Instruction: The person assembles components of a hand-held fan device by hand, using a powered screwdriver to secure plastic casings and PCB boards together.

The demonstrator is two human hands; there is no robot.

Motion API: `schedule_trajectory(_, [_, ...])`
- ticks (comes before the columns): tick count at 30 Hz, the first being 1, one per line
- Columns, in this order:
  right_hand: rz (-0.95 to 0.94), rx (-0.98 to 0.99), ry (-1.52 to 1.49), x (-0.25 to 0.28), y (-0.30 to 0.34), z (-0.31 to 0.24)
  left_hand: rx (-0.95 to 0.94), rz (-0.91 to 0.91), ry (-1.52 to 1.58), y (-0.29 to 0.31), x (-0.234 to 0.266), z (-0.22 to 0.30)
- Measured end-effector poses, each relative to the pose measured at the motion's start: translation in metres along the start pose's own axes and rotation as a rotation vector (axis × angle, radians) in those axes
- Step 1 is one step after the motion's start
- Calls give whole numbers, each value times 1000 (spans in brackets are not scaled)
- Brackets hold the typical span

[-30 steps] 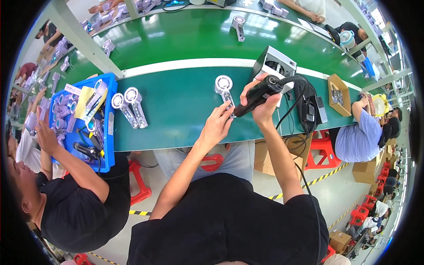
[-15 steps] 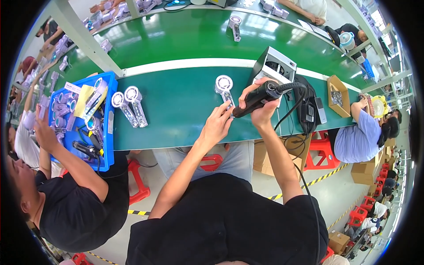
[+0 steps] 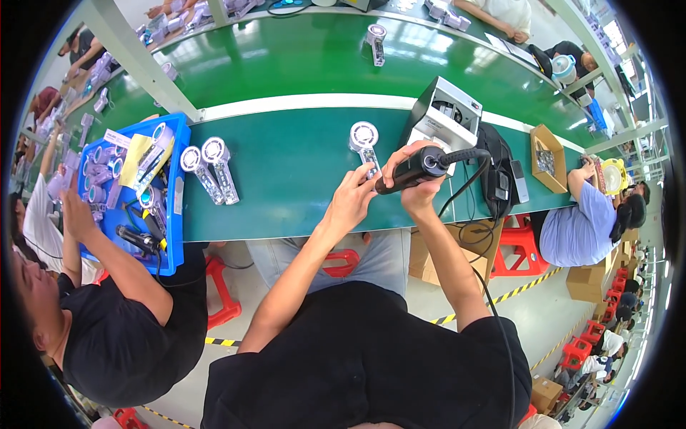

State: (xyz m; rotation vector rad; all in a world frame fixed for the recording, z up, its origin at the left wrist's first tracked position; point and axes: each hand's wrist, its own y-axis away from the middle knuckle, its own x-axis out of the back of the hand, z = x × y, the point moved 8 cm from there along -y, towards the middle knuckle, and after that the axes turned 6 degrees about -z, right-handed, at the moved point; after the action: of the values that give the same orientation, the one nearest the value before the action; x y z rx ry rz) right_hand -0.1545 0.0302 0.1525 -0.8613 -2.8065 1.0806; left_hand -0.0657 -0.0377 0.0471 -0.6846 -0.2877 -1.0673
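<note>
On the green bench lies a small white handheld fan with a round head and an opened handle showing its inner parts. My left hand has its fingers closed on the lower part of the handle. In my right hand is a black corded electric screwdriver, gripped around its body and tilted. Its tip comes down close to my left fingertips at the handle; whether it touches is hidden. Two more fans, a left one and a right one, lie side by side to the left.
A silver box-shaped machine stands behind my right hand, beside a black bag. Farther right is a cardboard box of small parts. A blue tray of fans and tools sits left, near a co-worker's arm. Another fan rests on the far green belt.
The screwdriver and my right hand have shifted slightly, the tool's back end moving down and left. My left hand stays at the fan's handle. The co-worker's hands on the left have moved a little.
</note>
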Motion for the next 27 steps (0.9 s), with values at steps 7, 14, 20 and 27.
schedule_trajectory(7, [8, 32, 19, -5, 4, 3, 3, 4, -3, -1, 0, 0])
schedule_trajectory(14, [71, 21, 10, 1, 7, 2, 4, -6, -30, -2, -1, 5])
schedule_trajectory(20, [285, -24, -94, 57, 16, -5, 20, 15, -221, -16, 1, 20])
schedule_trajectory(27, [786, 254, 18, 189, 86, -55, 29, -4, -486, -109, 35, -41])
